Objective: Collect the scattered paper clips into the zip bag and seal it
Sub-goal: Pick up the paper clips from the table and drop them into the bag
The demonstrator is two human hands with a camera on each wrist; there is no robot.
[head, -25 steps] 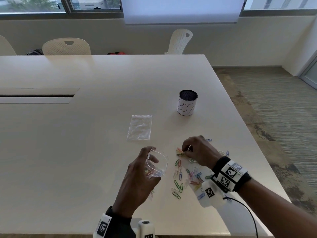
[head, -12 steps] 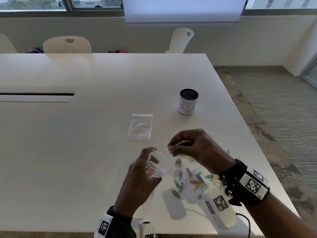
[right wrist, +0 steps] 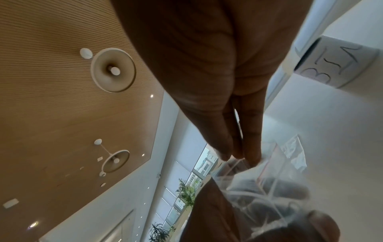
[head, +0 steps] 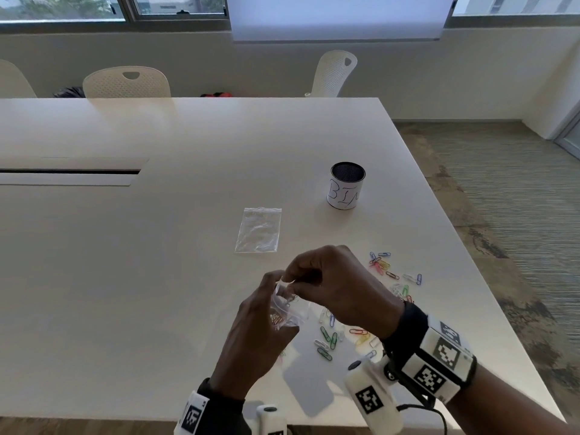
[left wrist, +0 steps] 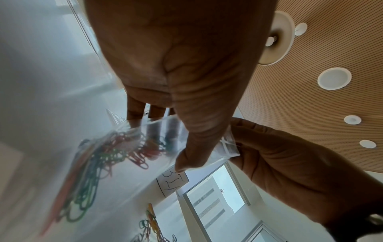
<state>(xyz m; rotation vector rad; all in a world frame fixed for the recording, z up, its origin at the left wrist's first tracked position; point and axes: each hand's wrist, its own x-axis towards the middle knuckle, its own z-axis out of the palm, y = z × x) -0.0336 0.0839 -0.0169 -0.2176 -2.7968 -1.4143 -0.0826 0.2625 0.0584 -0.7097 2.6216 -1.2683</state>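
**Another pinch of clips is arriving at the bag mouth**

The right hand is now sitting at the open top of the zip bag, where a second ago it was down on the table among the loose paper clips, and half a second ago it was lifting toward the bag with fingers bunched. In the right wrist view its fingertips are pressed together in a pinch and pointing straight into the bag mouth; whether a clip is still between them cannot be told, since nothing coloured is showing there.

The left hand is holding the bag just as it was before, raised off the table near the person, thumb and fingers curled round the plastic and keeping the top gaping. The left wrist view is showing a tangle of red, green and orange clips already lying inside the bag.

That is making this one more cycle of pick and drop, with the task seemingly well short of done: clips are still lying scattered on the table to the right of the hands, one group near the right wrist and another group farther out. Sealing is likely to be some trips away.

A second, flat bag is lying untouched beyond the hands, and the can marked BIN is standing farther back.
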